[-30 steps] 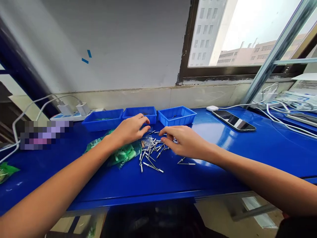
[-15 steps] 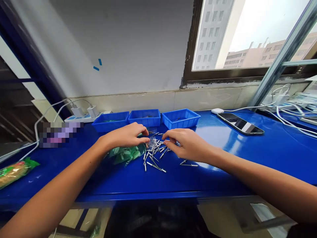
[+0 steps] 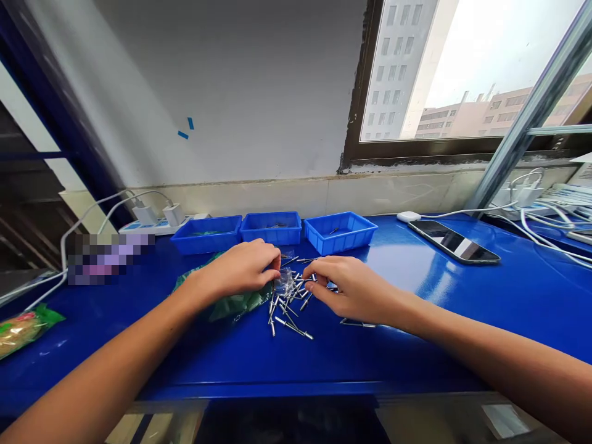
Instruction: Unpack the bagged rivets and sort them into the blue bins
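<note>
Picking through loose metal pins [image 3: 290,308] on the blue worktop [image 3: 416,308].
The left hand [image 3: 240,271] pinches a small clear bag [image 3: 283,282] over the pile; the right hand [image 3: 356,288], fingers curled, touches the pins, but whether it grips one cannot be told.

A pile of small pins [image 3: 289,308] lies on the surface [image 3: 439,290] right in front of me, between my left hand [image 3: 243,271] and my right hand [image 3: 349,287]. A bag [image 3: 235,305] lies under my left hand, just left of the pins. Behind my hands three trays stand side by side near the wall: the left tray [image 3: 206,242], the middle tray [image 3: 271,235] and the right tray [image 3: 345,240]. A power strip [image 3: 157,223] sits left of the trays. A phone [image 3: 453,242] lies flat, well off to my right. A packet [image 3: 23,325] lies far to my left.
</note>
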A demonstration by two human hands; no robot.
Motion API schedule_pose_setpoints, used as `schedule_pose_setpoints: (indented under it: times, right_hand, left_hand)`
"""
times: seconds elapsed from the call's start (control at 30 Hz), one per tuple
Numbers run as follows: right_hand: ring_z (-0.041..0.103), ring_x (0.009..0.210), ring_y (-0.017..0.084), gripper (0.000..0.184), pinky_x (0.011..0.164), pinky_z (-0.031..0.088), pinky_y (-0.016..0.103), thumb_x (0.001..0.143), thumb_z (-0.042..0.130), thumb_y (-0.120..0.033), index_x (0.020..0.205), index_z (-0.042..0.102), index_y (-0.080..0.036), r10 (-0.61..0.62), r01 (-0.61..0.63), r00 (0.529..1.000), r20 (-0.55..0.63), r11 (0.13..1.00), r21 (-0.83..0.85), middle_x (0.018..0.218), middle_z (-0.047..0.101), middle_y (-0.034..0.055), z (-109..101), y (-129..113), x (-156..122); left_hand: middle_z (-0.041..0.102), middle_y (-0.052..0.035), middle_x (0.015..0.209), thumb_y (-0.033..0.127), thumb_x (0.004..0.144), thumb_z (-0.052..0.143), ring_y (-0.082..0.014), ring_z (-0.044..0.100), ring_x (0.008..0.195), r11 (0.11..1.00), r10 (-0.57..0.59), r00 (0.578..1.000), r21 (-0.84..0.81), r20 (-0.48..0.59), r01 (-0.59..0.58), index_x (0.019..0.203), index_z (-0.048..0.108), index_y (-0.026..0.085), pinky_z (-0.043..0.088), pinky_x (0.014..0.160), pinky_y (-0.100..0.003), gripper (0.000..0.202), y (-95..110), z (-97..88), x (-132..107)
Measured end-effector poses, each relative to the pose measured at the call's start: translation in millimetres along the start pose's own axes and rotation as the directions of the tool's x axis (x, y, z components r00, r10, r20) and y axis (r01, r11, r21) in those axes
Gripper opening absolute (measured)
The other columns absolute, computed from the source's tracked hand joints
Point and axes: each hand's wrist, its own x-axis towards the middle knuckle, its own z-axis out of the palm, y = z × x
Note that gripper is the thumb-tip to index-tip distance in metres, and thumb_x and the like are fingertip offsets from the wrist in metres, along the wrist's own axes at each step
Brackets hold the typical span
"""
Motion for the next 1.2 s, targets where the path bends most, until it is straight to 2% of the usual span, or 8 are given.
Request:
schedule_pose_setpoints:
  times: [0.07,0.17,0.27,0.4,0.57,0.67,0.93,1.2]
  right_hand:
    - [0.052,0.06,0.011,0.014,0.056,0.035,0.025,0.081,0.05,-0.02,0.089,0.062,-0.018,0.049,-0.049,0.999,0.003,0.995,0.083,0.066,0.061,-0.0003,1.8,2.4,1.4]
    - [0.05,0.056,0.011,0.016,0.053,0.035,0.024,0.082,0.05,-0.023,0.091,0.061,-0.017,0.121,-0.119,0.993,0.003,0.966,0.231,0.064,0.059,-0.0008,4.9,7.0,4.4]
    - [0.051,0.059,0.011,0.017,0.055,0.038,0.025,0.081,0.052,-0.026,0.094,0.057,-0.016,0.19,-0.164,0.981,-0.041,0.922,0.35,0.065,0.058,-0.0009,7.3,9.6,7.2]
    - [0.047,0.057,0.01,0.023,0.053,0.038,0.025,0.079,0.054,-0.029,0.097,0.051,-0.015,0.296,-0.212,0.95,-0.099,0.845,0.491,0.067,0.055,-0.0016,6.7,8.1,9.4]
    - [0.046,0.06,0.01,0.017,0.053,0.037,0.024,0.082,0.051,-0.029,0.088,0.057,-0.015,0.27,-0.206,0.963,-0.019,0.777,0.595,0.068,0.052,-0.001,2.0,4.1,9.1]
    - [0.045,0.06,0.009,0.015,0.053,0.035,0.023,0.082,0.05,-0.027,0.08,0.057,-0.015,0.229,-0.158,0.973,-0.034,0.765,0.624,0.067,0.051,-0.0015,0.8,2.3,8.3]
    - [0.042,0.056,0.009,0.015,0.05,0.032,0.024,0.082,0.051,-0.027,0.076,0.057,-0.015,0.279,-0.171,0.956,-0.088,0.776,0.607,0.063,0.049,-0.0019,1.4,0.6,8.6]
    - [0.044,0.057,0.009,0.012,0.05,0.033,0.023,0.08,0.052,-0.025,0.076,0.056,-0.015,0.273,-0.153,0.954,-0.121,0.794,0.588,0.065,0.052,-0.0015,1.8,0.1,7.7]
  left_hand:
    - [0.061,-0.0042,0.078,0.026,0.079,0.051,-0.0177,0.054,0.072,0.999,0.005,0.999,-0.04,-0.042,-0.006,0.077,0.059,0.018,0.035,0.059,-0.027,0.011,-0.5,-4.9,-1.2]
    - [0.06,-0.0022,0.075,0.029,0.082,0.048,-0.0143,0.052,0.066,0.976,0.021,0.991,-0.212,-0.13,-0.048,0.076,0.055,0.017,0.036,0.057,-0.025,0.014,1.4,-9.4,-1.8]
    - [0.058,-0.0007,0.073,0.032,0.084,0.047,-0.0119,0.051,0.063,0.906,0.006,0.982,-0.415,-0.19,-0.086,0.078,0.052,0.017,0.038,0.057,-0.024,0.016,7.7,-9.8,-2.2]
    - [0.058,-0.0013,0.075,0.034,0.082,0.05,-0.0126,0.053,0.066,0.811,-0.03,0.974,-0.576,-0.224,-0.107,0.08,0.051,0.017,0.042,0.06,-0.025,0.017,17.6,-8.4,-3.7]
    - [0.059,-0.0017,0.075,0.03,0.082,0.051,-0.0133,0.055,0.07,0.716,-0.087,0.964,-0.689,-0.251,-0.115,0.08,0.051,0.017,0.044,0.066,-0.027,0.013,19.9,-4.6,-2.1]
    - [0.06,-0.0023,0.077,0.029,0.083,0.051,-0.014,0.057,0.074,0.688,-0.089,0.97,-0.718,-0.227,-0.105,0.081,0.053,0.017,0.045,0.07,-0.028,0.013,19.5,-1.1,0.1]
    - [0.062,-0.003,0.076,0.033,0.081,0.051,-0.014,0.053,0.068,0.799,-0.076,0.979,-0.599,-0.191,-0.055,0.082,0.061,0.016,0.041,0.06,-0.026,0.02,25.5,0.2,-0.1]
    - [0.062,-0.0004,0.07,0.025,0.079,0.051,-0.0119,0.053,0.063,0.827,-0.034,0.978,-0.555,-0.207,-0.089,0.075,0.061,0.016,0.04,0.06,-0.024,0.014,29.7,5.0,-0.2]
